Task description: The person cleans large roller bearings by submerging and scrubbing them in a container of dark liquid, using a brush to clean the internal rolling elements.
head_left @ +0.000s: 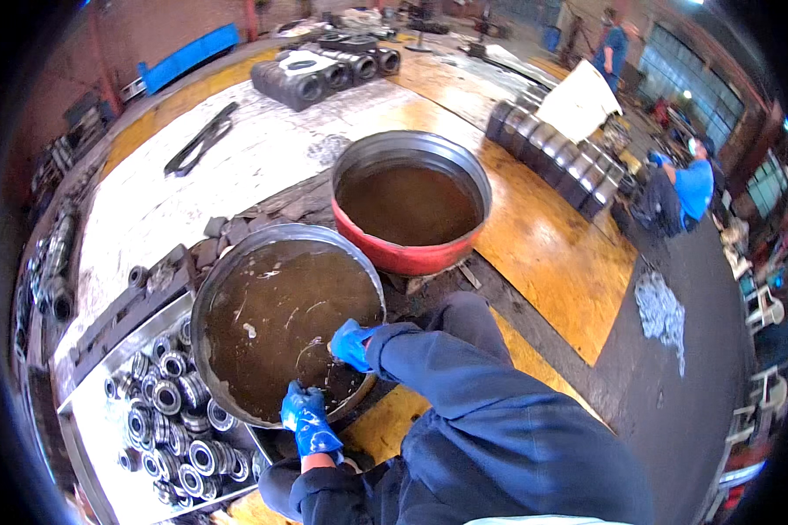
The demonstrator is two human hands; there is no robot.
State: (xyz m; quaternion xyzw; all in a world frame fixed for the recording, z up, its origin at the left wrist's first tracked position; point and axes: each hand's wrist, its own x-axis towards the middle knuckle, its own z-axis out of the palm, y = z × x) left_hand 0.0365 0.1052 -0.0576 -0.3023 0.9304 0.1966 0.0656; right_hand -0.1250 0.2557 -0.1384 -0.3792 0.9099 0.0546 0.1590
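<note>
A wide round metal tub [203, 350] of murky brown liquid stands before me, with pale streaks and a bit of froth on the surface. Over its near rim reaches my left hand [308, 422] in a wet blue glove, fingers curled; whatever they hold is hidden. My right hand [352, 345], gloved the same way, is closed above the liquid on the tub's right side. A small pale bit shows at its fingertips, too small to name. Left of the tub, several ring-shaped steel bearings [167, 396] lie heaped in a metal tray [83, 446].
Behind the tub stands a red drum section [359, 236] with more brown liquid. Rows of dark cylindrical parts [556, 157] lie to the right and at the back [302, 83]. A crumpled blue-grey cloth [659, 311] is on the floor. A person in blue [693, 188] sits far right; another [613, 52] stands behind.
</note>
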